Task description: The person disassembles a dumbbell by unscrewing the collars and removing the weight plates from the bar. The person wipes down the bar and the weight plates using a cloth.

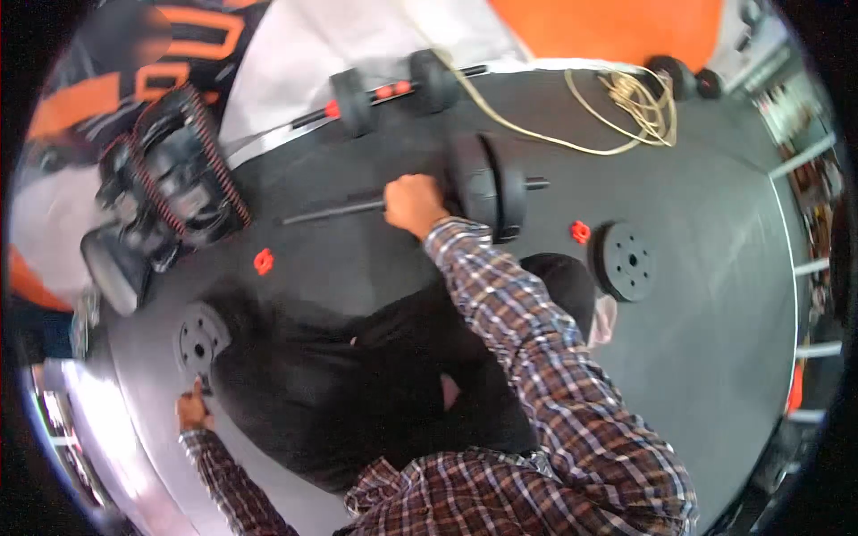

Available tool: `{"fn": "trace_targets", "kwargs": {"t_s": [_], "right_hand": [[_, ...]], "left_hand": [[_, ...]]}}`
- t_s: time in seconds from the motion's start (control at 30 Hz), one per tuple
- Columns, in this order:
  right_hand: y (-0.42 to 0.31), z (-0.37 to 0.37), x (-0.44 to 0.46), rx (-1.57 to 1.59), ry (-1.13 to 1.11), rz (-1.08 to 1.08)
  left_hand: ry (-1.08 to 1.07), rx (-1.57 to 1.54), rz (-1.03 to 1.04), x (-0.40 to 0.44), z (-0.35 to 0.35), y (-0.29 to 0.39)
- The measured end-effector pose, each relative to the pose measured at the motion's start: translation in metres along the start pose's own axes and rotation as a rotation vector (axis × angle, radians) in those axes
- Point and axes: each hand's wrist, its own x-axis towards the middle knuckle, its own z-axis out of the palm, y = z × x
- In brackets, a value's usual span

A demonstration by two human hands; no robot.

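Observation:
My right hand (414, 205) is closed around the bare grey bar (335, 213) of a dumbbell, close to its loaded end. Two black weight plates (484, 188) sit on that end, and a short bar tip sticks out beyond them. At the lower left, my left hand (195, 409) has its finger stretched to the near edge of a flat grey weight plate (198, 344), thumb apart. Whether it touches the plate's underside is hidden. A red star-shaped collar nut (263, 261) lies between the left plate and the bar.
Another red collar nut (580, 232) and a weight plate (626, 261) lie right of my knee. An assembled dumbbell (353, 103) rests at the back beside a coiled cream rope (657, 107). A black open bag (183, 170) stands left on the dark mat (706, 357).

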Motion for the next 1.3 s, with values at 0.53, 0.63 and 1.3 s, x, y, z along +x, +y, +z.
{"fn": "trace_targets", "kwargs": {"t_s": [0.53, 0.63, 1.3], "right_hand": [[0.000, -0.006, -0.003, -0.025, -0.086, -0.001], [0.005, -0.001, -0.002, -0.026, -0.068, -0.013], [0.109, -0.148, -0.035, 0.193, 0.822, 0.202]], "left_hand": [[0.041, 0.277, 1.589, -0.149, 0.137, 0.424], [0.108, 0.244, 1.499, -0.143, 0.188, 0.444], [0.272, 0.091, 1.393, -0.142, 0.208, 0.445]]}}
